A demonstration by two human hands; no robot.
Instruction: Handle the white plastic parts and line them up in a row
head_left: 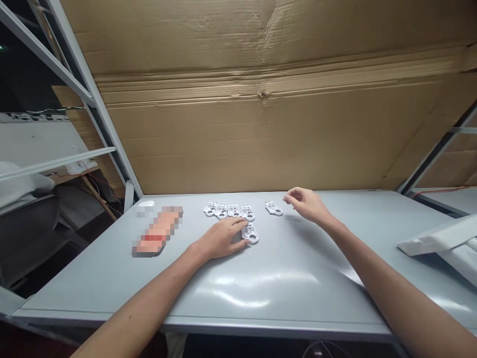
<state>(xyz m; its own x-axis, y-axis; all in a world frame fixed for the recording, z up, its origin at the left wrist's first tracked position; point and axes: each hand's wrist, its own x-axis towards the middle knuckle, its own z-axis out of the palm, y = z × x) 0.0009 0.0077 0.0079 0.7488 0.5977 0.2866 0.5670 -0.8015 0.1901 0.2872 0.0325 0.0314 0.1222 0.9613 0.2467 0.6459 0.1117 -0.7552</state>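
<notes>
Spanning a white, round-holed plastic part [247, 232], lower centre: left hand [223, 237], grip cannot be determined. Right of centre: right hand [305, 204], released, curled.

Six flat white pieces, plastic by the look of them, lie on the smooth pale-grey tabletop [283, 263]; each has a large round opening at one end and small dark details towards the other. Four sit side by side in a close row [233, 206], their openings facing the near edge (whether neighbours actually touch is too small to tell). A fifth white piece [248, 230] lies just in front of the row's right end, its opening towards the near right, with the left hand's [223, 237] thumb and forefinger at its left side. The sixth white piece [272, 205] lies flat, apart to the right, slanting, its opening towards the near right.
</notes>
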